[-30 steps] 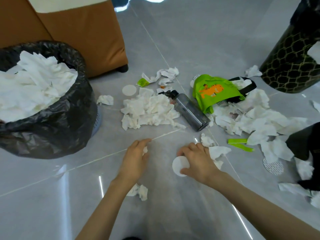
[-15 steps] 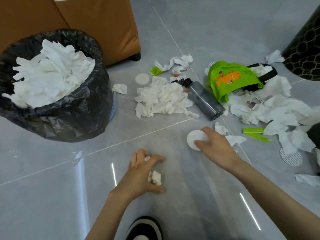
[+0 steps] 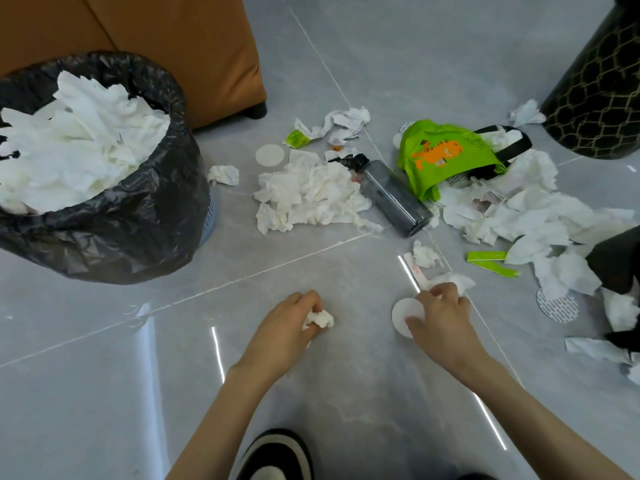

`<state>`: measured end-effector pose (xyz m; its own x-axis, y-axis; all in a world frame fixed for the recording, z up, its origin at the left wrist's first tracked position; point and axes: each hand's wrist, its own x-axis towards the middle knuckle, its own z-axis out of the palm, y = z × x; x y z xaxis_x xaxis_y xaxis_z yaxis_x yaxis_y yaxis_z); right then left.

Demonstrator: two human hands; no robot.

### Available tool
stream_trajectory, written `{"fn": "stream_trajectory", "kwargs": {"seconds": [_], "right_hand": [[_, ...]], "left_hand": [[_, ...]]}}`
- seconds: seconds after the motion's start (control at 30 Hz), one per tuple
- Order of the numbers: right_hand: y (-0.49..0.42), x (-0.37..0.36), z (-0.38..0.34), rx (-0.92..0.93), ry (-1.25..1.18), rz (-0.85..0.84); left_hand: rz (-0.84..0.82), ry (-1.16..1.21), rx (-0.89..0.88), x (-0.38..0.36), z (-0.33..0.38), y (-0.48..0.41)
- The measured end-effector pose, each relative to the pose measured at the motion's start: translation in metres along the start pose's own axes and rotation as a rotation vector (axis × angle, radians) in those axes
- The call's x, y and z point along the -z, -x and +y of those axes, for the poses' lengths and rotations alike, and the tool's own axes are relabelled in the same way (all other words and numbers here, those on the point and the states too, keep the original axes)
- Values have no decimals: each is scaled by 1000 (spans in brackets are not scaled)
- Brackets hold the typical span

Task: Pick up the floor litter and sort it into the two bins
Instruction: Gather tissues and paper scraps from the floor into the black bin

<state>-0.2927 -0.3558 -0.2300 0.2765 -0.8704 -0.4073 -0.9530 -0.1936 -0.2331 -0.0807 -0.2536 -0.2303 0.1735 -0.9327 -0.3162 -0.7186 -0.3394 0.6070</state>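
Note:
My left hand point(image 3: 285, 329) grips a small crumpled tissue wad point(image 3: 320, 319) just above the grey floor. My right hand point(image 3: 441, 315) pinches a round white pad point(image 3: 401, 315) and touches a crumpled tissue point(image 3: 455, 281) lying at its fingertips. A bin with a black liner point(image 3: 138, 216) stands at the left, heaped with white tissue. A second bin, black with a gold net pattern point(image 3: 599, 98), stands at the upper right. A pile of tissues point(image 3: 311, 195), a dark bottle point(image 3: 393, 199) and a green bag point(image 3: 440, 157) lie between the bins.
A brown sofa point(image 3: 180, 46) stands behind the left bin. More tissues point(image 3: 526, 216), green wrappers point(image 3: 488, 259) and a perforated round pad point(image 3: 557, 306) litter the floor at the right. My shoe point(image 3: 277, 455) shows at the bottom edge. A dark object point(image 3: 616, 258) sits at the right edge.
My left hand has drawn back toward me and closed round the small tissue wad. My right hand kept the round pad and reached to the tissue beside it. The camera view shifted.

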Motion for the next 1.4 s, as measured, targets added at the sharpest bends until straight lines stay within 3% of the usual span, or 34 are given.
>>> {"fn": "stream_trajectory", "kwargs": {"seconds": [0.2,0.33,0.47,0.57,0.7,0.93,1.1,1.27,1.4], "right_hand": [[-1,17,-29,52,-399,-11],[-5,55,-74,22,-1046,-122],[-13,105,-133,181,-1301,-201],[-22,134,-187,329,-1257,-179],[-29,157,-263,521,-1060,-101],[-33,153,-363,695,-993,-181],[-39,145,-366,846,-761,-84],[-46,138,-340,850,-725,53],[-50,136,-312,762,-779,64]], "left_hand": [[185,86,45,32,19,2],[365,138,-13,81,46,0],[592,154,-99,143,63,2],[747,148,-128,188,64,7],[911,69,-28,236,40,13],[1039,-11,121,280,-21,11],[945,21,143,295,-38,5],[950,-11,117,282,-29,8],[937,-82,5,269,-11,-2]]}}
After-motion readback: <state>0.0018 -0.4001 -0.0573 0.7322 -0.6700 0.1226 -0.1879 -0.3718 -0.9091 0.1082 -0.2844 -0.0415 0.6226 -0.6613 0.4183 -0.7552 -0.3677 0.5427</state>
